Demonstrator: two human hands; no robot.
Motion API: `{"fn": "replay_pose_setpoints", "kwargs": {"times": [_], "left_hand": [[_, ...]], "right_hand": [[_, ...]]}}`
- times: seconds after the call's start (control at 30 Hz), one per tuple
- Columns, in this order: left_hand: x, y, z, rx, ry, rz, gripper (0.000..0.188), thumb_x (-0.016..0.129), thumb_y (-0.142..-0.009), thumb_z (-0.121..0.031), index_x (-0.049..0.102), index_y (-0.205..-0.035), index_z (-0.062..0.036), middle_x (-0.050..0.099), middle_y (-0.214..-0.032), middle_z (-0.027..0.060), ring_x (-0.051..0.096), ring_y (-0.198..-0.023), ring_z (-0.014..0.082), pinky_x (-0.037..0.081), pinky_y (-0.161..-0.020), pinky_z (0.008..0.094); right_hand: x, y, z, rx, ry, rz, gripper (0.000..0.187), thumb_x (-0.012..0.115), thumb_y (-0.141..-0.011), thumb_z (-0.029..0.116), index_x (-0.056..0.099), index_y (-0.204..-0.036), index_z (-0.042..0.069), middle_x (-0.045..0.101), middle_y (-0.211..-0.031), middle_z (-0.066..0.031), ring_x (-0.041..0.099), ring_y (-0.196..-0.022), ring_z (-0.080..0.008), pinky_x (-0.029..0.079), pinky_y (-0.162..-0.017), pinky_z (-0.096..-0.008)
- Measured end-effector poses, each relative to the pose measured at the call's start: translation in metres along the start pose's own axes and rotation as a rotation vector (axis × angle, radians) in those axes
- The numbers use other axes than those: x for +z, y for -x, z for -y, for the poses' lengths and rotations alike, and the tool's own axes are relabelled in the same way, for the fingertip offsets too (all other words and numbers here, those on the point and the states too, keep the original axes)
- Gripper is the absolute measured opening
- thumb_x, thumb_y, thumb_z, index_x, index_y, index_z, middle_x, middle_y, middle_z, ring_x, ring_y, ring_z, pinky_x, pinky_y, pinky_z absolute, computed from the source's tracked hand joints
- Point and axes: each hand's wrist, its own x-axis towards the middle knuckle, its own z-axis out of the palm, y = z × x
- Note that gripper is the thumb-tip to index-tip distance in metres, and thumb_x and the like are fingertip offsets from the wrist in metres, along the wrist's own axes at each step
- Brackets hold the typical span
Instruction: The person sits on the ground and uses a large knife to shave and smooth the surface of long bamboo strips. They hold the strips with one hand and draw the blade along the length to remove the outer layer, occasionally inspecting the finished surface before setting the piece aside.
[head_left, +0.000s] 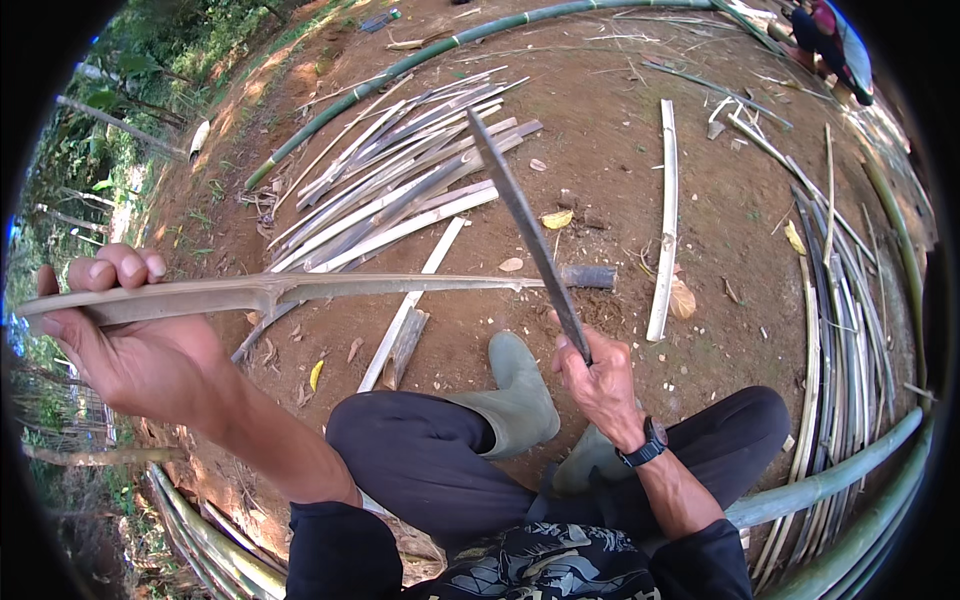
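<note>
One slat [330, 287]: running from nine o'clock toward three, ending just by knife [527, 222].
Left hand [150, 355]: gripping slat's nine-o'clock end.
Right hand [600, 378]: nearer slat's tip, gripping knife aimed toward eleven.

The one view came from the wearer's head, through the left of two side-by-side fisheye lenses, and looked steeply down from above the left hand [155, 350] and the right hand [600, 385]. It tipped forward as well, past both hands, over brown soil [600, 130] to a long green pole [350, 98] well beyond them. The lens sat near enough that both hands showed large, with dark trousers [450, 490] closer to the wearer and a boot [525, 415] between the hands. Its breadth ran from foliage [170, 60] beyond the left hand to another person [840, 50] far ahead and right of the right hand.
</note>
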Motion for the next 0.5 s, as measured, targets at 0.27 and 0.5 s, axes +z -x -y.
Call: {"fn": "replay_pose_setpoints", "kwargs": {"times": [0.27, 0.5], "left_hand": [[0.009, 0.016, -0.032, -0.039, 0.118, 0.07, 0.029, 0.03, -0.101, -0.023, 0.047, -0.109, -0.0001, 0.049, -0.085, 0.0058, 0.047, -0.065, 0.0163, 0.04, -0.058, 0.0312], [0.033, 0.03, -0.042, -0.032, 0.219, 0.119, 0.019, 0.033, -0.1, -0.018, 0.042, -0.098, -0.0007, 0.043, -0.074, 0.0047, 0.04, -0.054, 0.0116, 0.036, -0.053, 0.0275]], "right_hand": [[0.032, 0.011, 0.051, -0.465, 0.194, 0.188, 0.037, 0.06, -0.077, 0.001, 0.054, -0.113, -0.007, 0.062, -0.074, -0.0192, 0.062, -0.058, -0.0312, 0.051, -0.052, -0.0381], [0.04, 0.013, 0.1, -0.531, 0.227, 0.25, 0.043, 0.064, -0.073, -0.002, 0.053, -0.114, -0.004, 0.061, -0.073, -0.0169, 0.062, -0.058, -0.0297, 0.05, -0.05, -0.0373]]}}
